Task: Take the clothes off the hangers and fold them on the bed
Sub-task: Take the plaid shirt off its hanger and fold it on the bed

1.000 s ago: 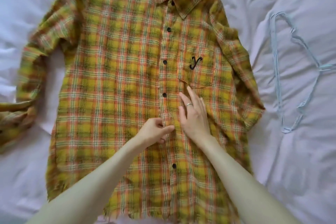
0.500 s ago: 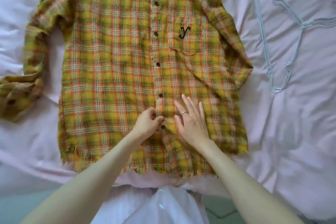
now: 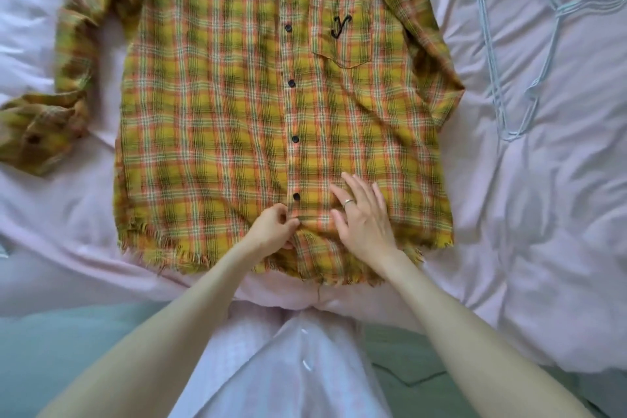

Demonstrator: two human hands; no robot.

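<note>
A yellow and orange plaid shirt (image 3: 217,105) lies front up and buttoned on the pale pink bed (image 3: 543,214). Its frayed hem is near the bed's front edge. My left hand (image 3: 273,229) pinches the button placket just below the lowest black button (image 3: 296,196). My right hand (image 3: 364,217), with a ring, presses flat on the cloth to the right of the placket. One sleeve (image 3: 44,125) trails off to the left, and the other is folded along the shirt's right side. A pale blue hanger (image 3: 509,54) lies bare on the bed at the right.
The bed's front edge (image 3: 101,295) runs across the lower part of the view, with a green floor (image 3: 51,349) below it. My light garment (image 3: 288,366) hangs between my forearms. Rumpled bedding spreads to the right of the shirt.
Both hands have slid down the placket from the middle of the shirt to just above the hem. The view has tilted down, bringing the bed's edge and the floor into sight.
</note>
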